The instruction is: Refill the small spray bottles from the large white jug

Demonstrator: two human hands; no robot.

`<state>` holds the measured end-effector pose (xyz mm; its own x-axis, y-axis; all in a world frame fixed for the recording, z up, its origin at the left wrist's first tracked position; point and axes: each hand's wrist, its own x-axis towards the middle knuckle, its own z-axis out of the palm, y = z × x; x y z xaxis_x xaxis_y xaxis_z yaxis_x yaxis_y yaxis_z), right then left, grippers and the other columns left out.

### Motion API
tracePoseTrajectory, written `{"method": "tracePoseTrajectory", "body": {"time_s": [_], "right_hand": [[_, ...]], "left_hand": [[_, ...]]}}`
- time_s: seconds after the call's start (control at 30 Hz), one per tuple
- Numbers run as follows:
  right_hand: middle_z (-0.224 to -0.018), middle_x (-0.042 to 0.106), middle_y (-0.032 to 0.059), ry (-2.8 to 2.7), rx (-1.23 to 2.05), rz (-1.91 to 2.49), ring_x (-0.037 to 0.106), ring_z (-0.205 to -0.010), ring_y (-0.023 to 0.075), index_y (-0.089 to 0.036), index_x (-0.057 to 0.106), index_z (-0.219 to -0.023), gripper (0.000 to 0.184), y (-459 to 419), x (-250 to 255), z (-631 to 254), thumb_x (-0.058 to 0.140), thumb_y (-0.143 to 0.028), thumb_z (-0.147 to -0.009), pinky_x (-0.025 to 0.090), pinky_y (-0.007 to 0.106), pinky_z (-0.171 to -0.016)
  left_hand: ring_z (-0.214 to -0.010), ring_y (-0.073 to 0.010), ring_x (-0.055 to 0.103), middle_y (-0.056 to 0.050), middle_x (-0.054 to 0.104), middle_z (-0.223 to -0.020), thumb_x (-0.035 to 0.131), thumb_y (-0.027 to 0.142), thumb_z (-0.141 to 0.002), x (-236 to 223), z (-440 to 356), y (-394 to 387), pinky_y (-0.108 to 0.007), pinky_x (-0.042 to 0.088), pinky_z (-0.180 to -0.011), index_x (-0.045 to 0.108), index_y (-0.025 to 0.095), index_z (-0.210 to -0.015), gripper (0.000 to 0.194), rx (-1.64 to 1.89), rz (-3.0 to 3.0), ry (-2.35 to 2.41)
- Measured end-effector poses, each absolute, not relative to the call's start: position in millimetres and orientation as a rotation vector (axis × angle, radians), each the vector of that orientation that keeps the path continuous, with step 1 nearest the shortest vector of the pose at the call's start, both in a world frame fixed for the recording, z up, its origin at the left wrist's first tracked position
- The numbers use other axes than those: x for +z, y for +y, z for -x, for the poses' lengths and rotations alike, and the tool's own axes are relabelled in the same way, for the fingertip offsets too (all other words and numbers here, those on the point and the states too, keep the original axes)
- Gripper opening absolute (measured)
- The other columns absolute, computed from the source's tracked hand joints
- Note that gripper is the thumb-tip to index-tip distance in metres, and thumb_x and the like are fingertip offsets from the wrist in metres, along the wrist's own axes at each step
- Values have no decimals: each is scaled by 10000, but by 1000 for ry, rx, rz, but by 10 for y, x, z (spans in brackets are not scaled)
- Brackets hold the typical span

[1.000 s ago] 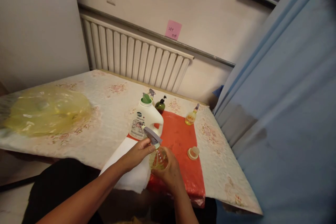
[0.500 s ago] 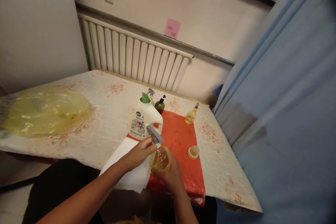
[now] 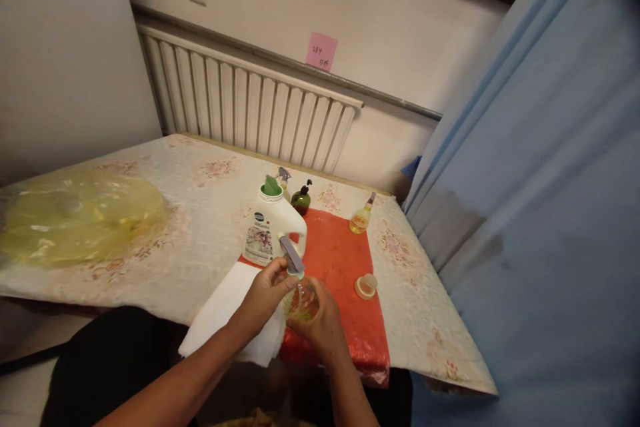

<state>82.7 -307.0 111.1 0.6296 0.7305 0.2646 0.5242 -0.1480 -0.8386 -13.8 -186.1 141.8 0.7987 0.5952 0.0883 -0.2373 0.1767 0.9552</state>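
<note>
My right hand (image 3: pixel 323 320) is wrapped round the body of a clear spray bottle (image 3: pixel 304 297), over the front of the red plastic sheet (image 3: pixel 340 267). Fingers of my left hand (image 3: pixel 267 290) are closed at the bottle's grey trigger head (image 3: pixel 294 257), by the neck. Just behind stands a white detergent jug (image 3: pixel 260 240), uncapped, with a green spout in its mouth. To the right, a pale round cap (image 3: pixel 367 286) rests on the red sheet. A folded white cloth (image 3: pixel 225 310) lies under my left forearm.
Behind the jug stand a green pump bottle (image 3: pixel 301 200) and another spray bottle (image 3: pixel 285 177). A yellow-liquid bottle (image 3: pixel 360 219) is at the sheet's back right corner. A yellow plastic bag (image 3: pixel 85 213) spreads over the left of the table. A blue curtain (image 3: pixel 525 200) hangs at the right.
The grey trigger head has turned a little in my left fingers, its nozzle now pointing farther back. My right hand keeps its grip on the bottle. The view has shifted slightly.
</note>
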Motion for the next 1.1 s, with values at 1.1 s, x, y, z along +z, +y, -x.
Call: {"method": "tracePoseTrajectory", "body": {"time_s": [1.1], "right_hand": [[-1060,721,26,-1020,241,1786,678,-970,252,-259,642,-1201,664,-3076,1015,-880,778,-157,-559,567,349,-831]], "left_hand": [[-1158,-251,597,-46,696,-1203,649,346,-851,1415,176,-1714,-387,397,-1066,651,202,-1162,343,524,-1424,314]]}}
